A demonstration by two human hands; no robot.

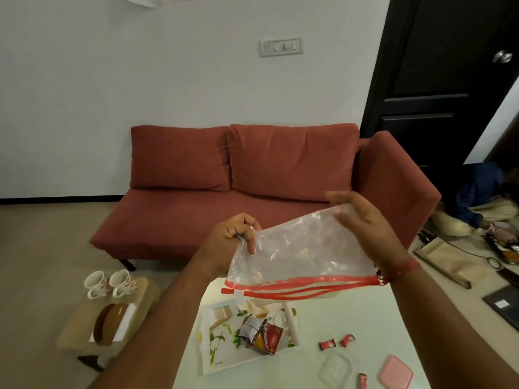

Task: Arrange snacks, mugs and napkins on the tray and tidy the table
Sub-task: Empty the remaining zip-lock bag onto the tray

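I hold a clear zip bag (pixel 295 256) with a red seal strip upside down above the tray. My left hand (pixel 233 240) pinches its left corner. My right hand (pixel 362 220) grips the far right end, fingers spread behind the plastic. Below, a white floral tray (pixel 222 357) lies on the white table (pixel 323 372) and holds a red snack packet (pixel 265 336), biscuits and crumbly pieces. Two floral mugs (pixel 111 282) stand on a low wooden stool (pixel 84 318) at the left, beside a brown plate (pixel 108 322) on white napkins (pixel 126 318).
Small red candies (pixel 337 342) lie on the table right of the tray. A clear plastic container (pixel 337 366) and a pink lid (pixel 395 373) sit near the front right. A red sofa (pixel 252 192) stands behind. A person sits on the floor at the right among loose items.
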